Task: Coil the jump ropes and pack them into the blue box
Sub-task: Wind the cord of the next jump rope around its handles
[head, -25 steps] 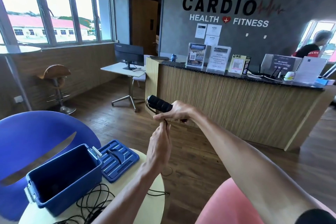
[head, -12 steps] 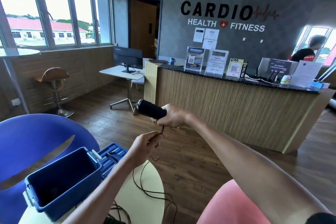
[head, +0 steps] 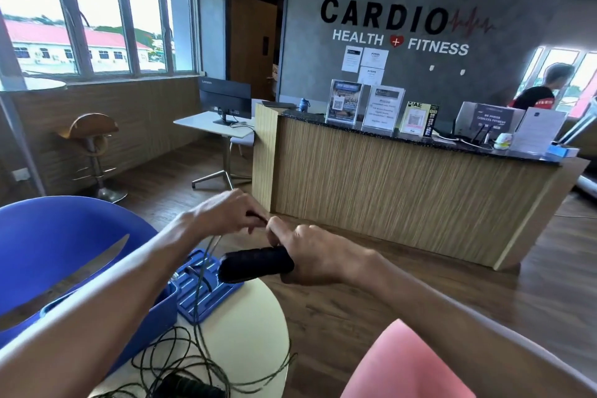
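Gym reception, wood floor, round cream table (head: pixel 258 317). Versus a second ago both hands sit lower, handle now over the table edge instead of raised toward the counter. Left to right: blue box (head: pixel 161 304) hard plastic, ribbed lid (head: pixel 206 287) beside it; thin black rope (head: pixel 181 355) loose on the table; left hand (head: pixel 226 213) pinches the cord; right hand (head: pixel 310 255) grips the foam-textured cylindrical handle (head: pixel 255 263).

place: I'm looking at a gym reception
proof: "CARDIO HEALTH + FITNESS" wall sign (head: pixel 400 30), front counter (head: pixel 403 178) with flyers, desk monitor (head: pixel 225 99)
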### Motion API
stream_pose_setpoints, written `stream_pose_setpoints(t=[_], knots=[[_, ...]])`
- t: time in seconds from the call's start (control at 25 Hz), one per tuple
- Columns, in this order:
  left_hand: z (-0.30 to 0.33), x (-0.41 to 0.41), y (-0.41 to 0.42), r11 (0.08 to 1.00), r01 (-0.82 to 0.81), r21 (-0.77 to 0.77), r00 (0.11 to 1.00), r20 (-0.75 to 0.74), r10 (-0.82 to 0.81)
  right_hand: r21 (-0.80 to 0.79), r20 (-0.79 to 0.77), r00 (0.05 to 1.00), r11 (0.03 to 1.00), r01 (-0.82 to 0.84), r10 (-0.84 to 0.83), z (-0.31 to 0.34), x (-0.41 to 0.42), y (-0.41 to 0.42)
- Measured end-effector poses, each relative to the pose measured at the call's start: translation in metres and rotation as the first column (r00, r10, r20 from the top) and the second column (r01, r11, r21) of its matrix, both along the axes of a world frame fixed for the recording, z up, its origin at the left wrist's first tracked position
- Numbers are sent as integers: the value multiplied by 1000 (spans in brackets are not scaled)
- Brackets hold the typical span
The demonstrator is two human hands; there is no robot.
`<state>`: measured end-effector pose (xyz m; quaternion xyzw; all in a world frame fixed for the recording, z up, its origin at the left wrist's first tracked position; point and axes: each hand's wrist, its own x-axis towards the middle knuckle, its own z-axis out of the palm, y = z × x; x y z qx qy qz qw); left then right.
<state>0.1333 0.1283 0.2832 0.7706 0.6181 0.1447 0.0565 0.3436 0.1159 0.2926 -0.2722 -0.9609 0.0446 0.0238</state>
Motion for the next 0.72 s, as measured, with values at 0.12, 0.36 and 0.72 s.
stream_pose_setpoints(t=[0.12,0.36,0.72], knots=[[10,10,3,995,-85,49,996,-28,86,75,-88,989,989,129,-122,-31,1,15],[-4,77,-30,965,-198,175,962,226,156,83,-331,893,933,349,-305,-34,-5,56],[-48,107,-54,921,-388,-38,676,668,312,173,-332,927,955,241,-174,-35,-23,65]])
